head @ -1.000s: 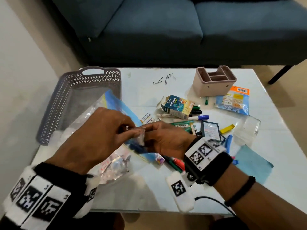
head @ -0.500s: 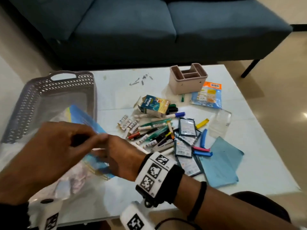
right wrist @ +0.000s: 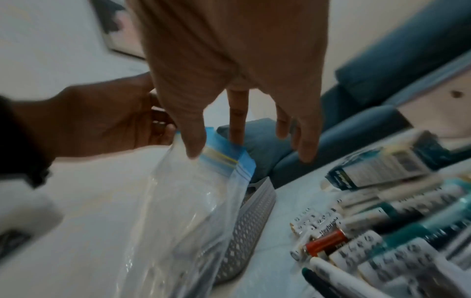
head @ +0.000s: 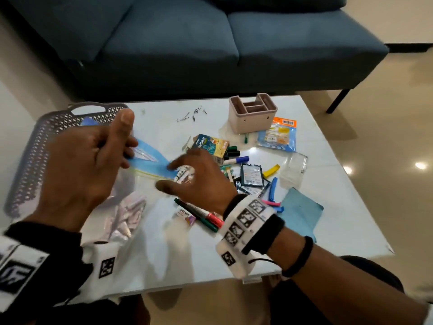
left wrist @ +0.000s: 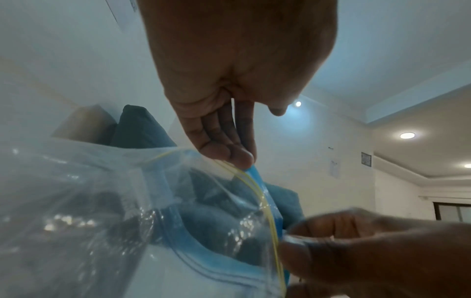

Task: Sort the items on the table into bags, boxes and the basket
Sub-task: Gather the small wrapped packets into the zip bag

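A clear zip bag [head: 150, 160] with a blue zip strip hangs from my raised left hand [head: 126, 146], whose curled fingers grip the strip's left end while the thumb sticks up. Foil sachets [head: 126, 216] lie in the bag's bottom on the table. My right hand [head: 168, 175] pinches the strip's right end between thumb and index finger, with the other fingers spread over loose batteries [head: 185, 174]. The right wrist view shows the thumb and index [right wrist: 214, 141] either side of the bag [right wrist: 203, 191], beside the batteries [right wrist: 318, 231]. In the left wrist view my fingers [left wrist: 239, 157] hold the strip.
A grey perforated basket [head: 35, 156] stands at the table's left behind the bag. Markers [head: 203, 216], a medicine box [head: 210, 146], black sachets [head: 250, 177], a pink organiser [head: 253, 113], a clear box [head: 294, 170] and a blue cloth [head: 302, 212] crowd the right half. A sofa stands behind.
My hands, which pinched the bag's mouth close together, have drawn apart. The left hand rose with the strip. The right hand slid right toward the batteries and spread its fingers.
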Motion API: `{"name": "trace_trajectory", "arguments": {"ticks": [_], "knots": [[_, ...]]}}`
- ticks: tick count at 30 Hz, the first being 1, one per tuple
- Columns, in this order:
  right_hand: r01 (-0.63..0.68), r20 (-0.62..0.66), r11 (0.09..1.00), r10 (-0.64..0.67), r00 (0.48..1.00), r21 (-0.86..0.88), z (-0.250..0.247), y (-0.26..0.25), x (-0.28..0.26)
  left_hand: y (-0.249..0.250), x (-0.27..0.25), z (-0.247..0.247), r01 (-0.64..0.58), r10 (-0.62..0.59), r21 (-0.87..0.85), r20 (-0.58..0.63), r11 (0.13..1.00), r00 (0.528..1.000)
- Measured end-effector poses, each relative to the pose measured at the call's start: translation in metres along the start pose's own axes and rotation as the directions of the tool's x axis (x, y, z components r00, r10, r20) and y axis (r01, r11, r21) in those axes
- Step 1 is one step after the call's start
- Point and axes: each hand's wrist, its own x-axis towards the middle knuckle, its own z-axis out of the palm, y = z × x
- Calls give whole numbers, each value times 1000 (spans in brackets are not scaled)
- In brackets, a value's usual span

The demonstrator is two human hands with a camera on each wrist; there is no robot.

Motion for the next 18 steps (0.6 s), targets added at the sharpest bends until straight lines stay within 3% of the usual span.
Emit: {"name": "trace_trajectory", "arguments": {"ticks": [3,7,10,11,13,15,16,18], "knots": [[-121,143,981,99,985,154,-23,8,-1,15,-1,3,-64,62,-31,-45,997,997],[-33,132,971,1,991,239,-40,4,-4,33,0,6,-113,113,8,-100,994,989],[-41,174,963,-7,985,268,-48,-1,-8,41,0,4,-100,99,-3,-89,995,991],[-43,172,965,-3,985,259,-50,-2,-9,40,0,6,-109,110,37,-46,993,993],[-57,140,958,18,990,281,-57,2,-6,31,1,10,-165,134,202,159,965,978],[-112,75,938,93,993,329,-74,11,2,14,5,18,-233,102,329,369,915,924],[-154,41,941,148,988,301,-82,18,5,7,6,22,-232,70,353,417,906,906],[-267,-41,964,266,963,-15,-97,40,9,3,6,33,-202,7,401,437,894,900]]}}
